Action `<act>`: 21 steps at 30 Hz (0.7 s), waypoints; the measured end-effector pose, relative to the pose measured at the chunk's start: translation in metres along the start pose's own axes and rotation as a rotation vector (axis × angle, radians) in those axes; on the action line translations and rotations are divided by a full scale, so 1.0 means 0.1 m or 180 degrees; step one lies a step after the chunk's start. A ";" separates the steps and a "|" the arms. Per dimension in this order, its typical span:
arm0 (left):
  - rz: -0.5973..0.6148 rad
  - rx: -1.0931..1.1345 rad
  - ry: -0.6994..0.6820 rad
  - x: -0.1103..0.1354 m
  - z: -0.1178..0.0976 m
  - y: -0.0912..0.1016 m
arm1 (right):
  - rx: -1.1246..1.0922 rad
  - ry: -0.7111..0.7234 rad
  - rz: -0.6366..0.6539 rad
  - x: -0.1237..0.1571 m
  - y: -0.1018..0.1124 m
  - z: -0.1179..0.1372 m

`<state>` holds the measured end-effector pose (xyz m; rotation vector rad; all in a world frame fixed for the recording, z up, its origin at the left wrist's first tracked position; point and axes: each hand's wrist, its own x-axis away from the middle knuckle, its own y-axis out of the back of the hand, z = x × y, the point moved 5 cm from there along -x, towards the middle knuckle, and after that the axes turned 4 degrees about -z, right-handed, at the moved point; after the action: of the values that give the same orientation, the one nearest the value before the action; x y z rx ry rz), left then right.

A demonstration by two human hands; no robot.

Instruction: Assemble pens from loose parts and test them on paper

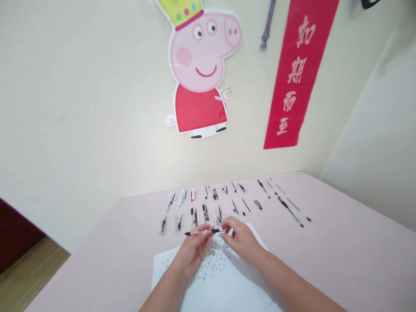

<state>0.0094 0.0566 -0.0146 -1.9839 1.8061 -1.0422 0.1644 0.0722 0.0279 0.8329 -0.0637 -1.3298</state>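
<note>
My left hand (195, 251) is closed around the barrel of a pen (196, 232), which lies nearly level with its black end to the left. The pen has a pale barrel, a black grip and a silvery tip on the right. At that tip, the thumb and fingers of my right hand (242, 240) are curled in a pinch; any small part between them is too small to make out. Both hands are above a white sheet of paper (224, 286). Many small grey bits or marks (211, 262) are scattered on the sheet, partly hidden by my hands.
Pens and pen parts lie in rows along the pink table (341, 251), including a black-gripped pen (290, 211) at right and refills (299, 209). Behind stands a wall with a cartoon pig cut-out (201, 108) and a red banner (295, 73).
</note>
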 end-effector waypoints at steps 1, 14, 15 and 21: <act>0.0004 0.0001 0.0003 0.00 0.00 0.00 | 0.0007 0.0042 0.0005 0.00 0.00 0.01; 0.0261 -0.0099 -0.0003 0.00 -0.01 -0.03 | 0.0147 0.0087 0.0178 0.00 0.00 0.03; 0.0259 -0.0088 0.0004 0.00 0.00 -0.03 | 0.0128 0.0090 0.0175 0.01 0.01 0.03; 0.0203 -0.0066 0.0023 0.03 -0.01 -0.04 | 0.0281 0.0201 0.0234 0.00 -0.02 0.02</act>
<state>0.0117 0.0554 -0.0103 -1.9233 1.8783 -1.0167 0.1616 0.0710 0.0284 0.9382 -0.1032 -1.2378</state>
